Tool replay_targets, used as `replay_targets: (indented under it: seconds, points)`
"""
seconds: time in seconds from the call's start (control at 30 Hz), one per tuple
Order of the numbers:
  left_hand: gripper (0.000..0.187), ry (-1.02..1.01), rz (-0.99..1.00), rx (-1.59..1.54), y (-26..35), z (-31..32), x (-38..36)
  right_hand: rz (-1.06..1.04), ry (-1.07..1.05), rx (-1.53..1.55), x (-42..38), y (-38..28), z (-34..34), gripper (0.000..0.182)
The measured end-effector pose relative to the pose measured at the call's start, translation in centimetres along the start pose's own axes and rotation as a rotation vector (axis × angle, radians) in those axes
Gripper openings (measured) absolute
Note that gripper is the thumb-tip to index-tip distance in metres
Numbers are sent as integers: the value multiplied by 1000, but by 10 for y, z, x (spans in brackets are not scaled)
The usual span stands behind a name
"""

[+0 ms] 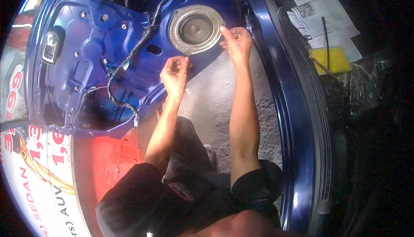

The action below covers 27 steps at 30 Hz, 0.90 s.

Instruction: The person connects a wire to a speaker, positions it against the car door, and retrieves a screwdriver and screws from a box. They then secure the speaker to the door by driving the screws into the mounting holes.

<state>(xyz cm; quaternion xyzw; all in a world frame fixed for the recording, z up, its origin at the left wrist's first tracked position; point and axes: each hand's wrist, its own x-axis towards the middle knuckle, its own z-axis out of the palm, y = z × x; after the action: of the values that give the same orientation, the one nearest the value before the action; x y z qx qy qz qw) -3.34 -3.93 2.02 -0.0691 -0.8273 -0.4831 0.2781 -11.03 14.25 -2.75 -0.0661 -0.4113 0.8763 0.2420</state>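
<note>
A round speaker (pixel 195 29) with a pale metal rim sits in the blue door panel (pixel 92 47). My left hand (pixel 175 72) is at the speaker's lower edge, its fingers curled and pinched together near the rim; whatever may be between them is too small to make out. At the rim's right side, my right hand (pixel 236 42) has thumb and fingers closed near a mounting tab, and anything in that pinch is hidden. A black wiring harness (pixel 140 43) runs down the panel to the left of the speaker.
The blue door sill (pixel 297 151) curves down the right side. Beyond it lie printed papers (pixel 327 19) and a yellow sponge-like block (pixel 331 61). Grey ground (pixel 211 90) shows below the door. A printed sign (pixel 47 176) stands at the lower left.
</note>
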Motion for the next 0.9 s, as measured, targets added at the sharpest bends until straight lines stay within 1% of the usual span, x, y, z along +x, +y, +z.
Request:
replay_targets:
  seconds: [0.07, 0.17, 0.23, 0.27, 0.3, 0.33, 0.37, 0.4, 0.43, 0.47, 0.5, 0.53, 0.57, 0.6, 0.63, 0.67, 0.7, 0.73, 0.8, 0.83, 0.9]
  points:
    - [17, 10, -43, -78, -7, 3, -1, -8, -12, 21, -1, 2, 0, 36]
    - [15, -5, -53, 16, -2, 3, -2, -23, -15, -10, -2, 4, 0, 37]
    - [17, 0, -10, 92, -8, 1, -2, -55, -6, -52, -2, 1, 2, 38]
    - [18, 3, 9, 128, -10, -1, -4, -11, -3, -116, -4, -2, 0, 34]
    - [20, -19, -53, 90, -10, -2, -10, 11, 17, -10, -4, 0, 1, 35]
    - [21, -89, -108, 66, -2, -3, -20, 39, 40, 91, -7, 1, 0, 37]
    - [22, -177, -135, 49, 8, -4, -33, 22, 56, 155, -11, 3, -4, 44]
    - [22, -274, -159, 28, 16, -1, -42, 14, 112, 155, -13, 4, -8, 47]
    - [26, -448, -134, 139, 22, 0, -41, 14, 201, 121, -14, -2, -9, 45]
    - [31, -650, -56, 329, 29, 2, -38, 16, 307, 82, -15, -6, -10, 43]
    - [32, -810, -14, 345, 27, 6, -30, 18, 387, 89, -21, -23, 0, 33]
    - [34, -1011, 36, 337, 15, 14, -27, -319, 376, -149, -17, -23, 9, 28]
    - [34, -1087, 235, 360, -2, 22, -29, -712, 457, -486, -11, -22, 16, 23]
    - [34, -1206, 308, 196, -39, 43, -23, -1038, 607, -735, -5, -20, 21, 20]
    - [35, -1336, 361, 24, -74, 62, -18, -739, 535, -286, -40, -67, 44, 19]
    - [35, -1394, 370, -7, -73, 82, -34, -626, 365, -182, -38, -77, 55, 18]
    - [35, -1453, 377, -39, -70, 102, -49, -609, 311, -285, -42, -91, 66, 18]
    - [36, -1377, 524, 172, -28, 102, -71, -596, 255, -389, -47, -105, 76, 20]
    - [41, -1662, 541, 95, -50, 138, -107, -704, 193, -622, -62, -117, 65, 19]
    - [40, -1865, 439, 321, -60, 151, -128, -735, 163, -713, -75, -118, 65, 19]
    - [50, -2153, 420, 410, -121, 189, -152, -753, 109, -839, -98, -112, 73, 18]
